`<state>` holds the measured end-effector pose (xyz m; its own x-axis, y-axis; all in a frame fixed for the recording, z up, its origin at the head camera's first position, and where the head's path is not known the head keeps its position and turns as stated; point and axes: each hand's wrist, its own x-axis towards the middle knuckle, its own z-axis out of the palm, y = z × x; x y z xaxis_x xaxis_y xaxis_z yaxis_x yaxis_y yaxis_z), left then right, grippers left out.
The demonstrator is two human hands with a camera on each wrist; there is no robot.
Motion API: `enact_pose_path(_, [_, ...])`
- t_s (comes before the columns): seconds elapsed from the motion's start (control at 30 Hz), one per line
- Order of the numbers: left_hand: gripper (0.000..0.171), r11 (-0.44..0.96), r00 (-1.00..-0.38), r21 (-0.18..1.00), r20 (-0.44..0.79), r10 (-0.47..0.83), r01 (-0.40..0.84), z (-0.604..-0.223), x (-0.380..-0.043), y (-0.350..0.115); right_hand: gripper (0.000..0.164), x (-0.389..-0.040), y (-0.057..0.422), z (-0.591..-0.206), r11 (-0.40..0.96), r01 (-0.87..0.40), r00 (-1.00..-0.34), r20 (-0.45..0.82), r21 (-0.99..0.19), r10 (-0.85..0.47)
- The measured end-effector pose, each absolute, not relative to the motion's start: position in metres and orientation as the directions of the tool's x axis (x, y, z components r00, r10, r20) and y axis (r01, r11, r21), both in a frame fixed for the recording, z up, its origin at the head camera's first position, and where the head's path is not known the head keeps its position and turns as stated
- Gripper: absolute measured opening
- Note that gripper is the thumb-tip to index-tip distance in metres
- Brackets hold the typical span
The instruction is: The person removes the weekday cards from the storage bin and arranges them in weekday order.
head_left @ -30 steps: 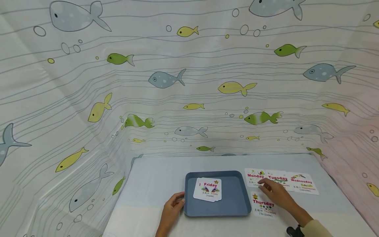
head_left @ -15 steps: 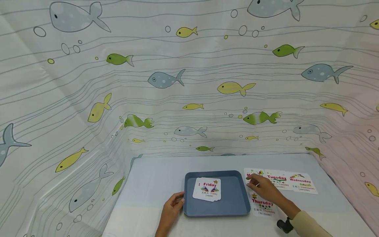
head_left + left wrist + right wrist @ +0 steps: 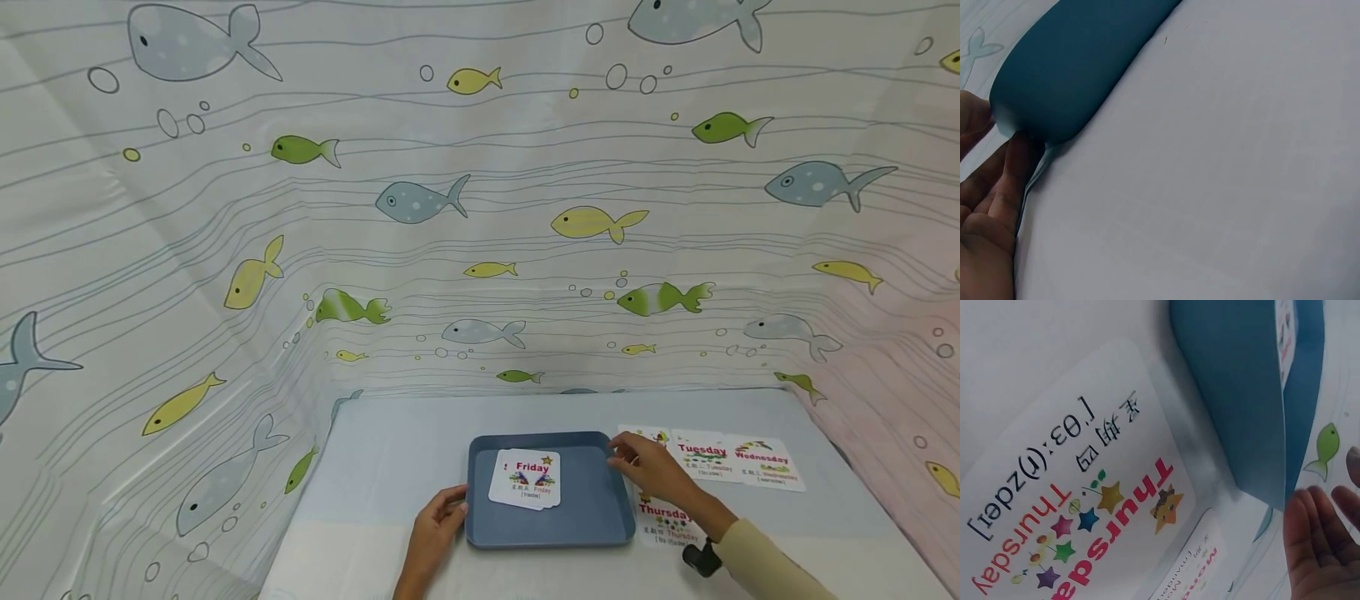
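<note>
Largest is the fish-printed cloth (image 3: 480, 183), which hangs behind and around your table (image 3: 390, 467). On the table lies the tray (image 3: 596, 521), flat and in front of you; its raised wall probably serves to hold the loose cards together.

Your left hand (image 3: 435, 529) has the fingers lightly bent, with the tips touching the tray's left wall. I judge this is for steadying the tray; a firm grip on it is not plainly shown. Your right hand (image 3: 656, 471) is beside the tray's far right corner. Its fingers are loosely bent, the thumb is apart from them, and it holds nothing; whether it touches the rim, I cannot tell.

Then come the cards, all face up, perhaps so that the words can be read. Monday (image 3: 1191, 572), partly covered by your right hand, Tuesday (image 3: 701, 460) and Wednesday (image 3: 767, 467) make one row on the right. Thursday (image 3: 666, 527) lies just on your side of Monday, so the layout seems to follow the week. In the tray, Friday (image 3: 532, 479) rests on a small pile, left of the middle; another card's edge shows from under it.
</note>
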<state>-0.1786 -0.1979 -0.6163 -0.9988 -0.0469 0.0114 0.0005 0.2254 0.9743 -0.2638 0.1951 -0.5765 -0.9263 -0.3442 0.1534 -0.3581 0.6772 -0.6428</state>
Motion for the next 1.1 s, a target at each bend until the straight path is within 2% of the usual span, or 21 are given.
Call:
enact_pose_path(0.43, [0.031, 0.243, -0.999, 0.970, -0.004, -0.043, -0.014, -0.608, -0.177, -0.198, 0.042, -0.274, 0.184, -0.573, 0.591, -0.408, -0.885, 0.141, -0.696, -0.444])
enact_pose_path(0.77, [0.031, 0.256, -0.998, 0.967, 0.010, -0.059, -0.005, -0.644, -0.187, -0.203, 0.053, -0.278, 0.170, -0.572, 0.587, -0.364, -0.879, 0.057, -0.723, -0.474])
enact_pose_path(0.97, [0.034, 0.248, -0.998, 0.968, 0.044, -0.044, 0.032, -0.645, -0.187, -0.204, 0.058, -0.281, 0.165, -0.573, 0.580, -0.368, -0.866, 0.041, -0.727, -0.498])
enact_pose_path(1.1, [0.033, 0.254, -0.999, 0.967, 0.021, -0.047, 0.008, -0.643, -0.186, -0.204, 0.057, -0.283, 0.160, -0.574, 0.581, -0.362, -0.865, 0.031, -0.729, -0.500])
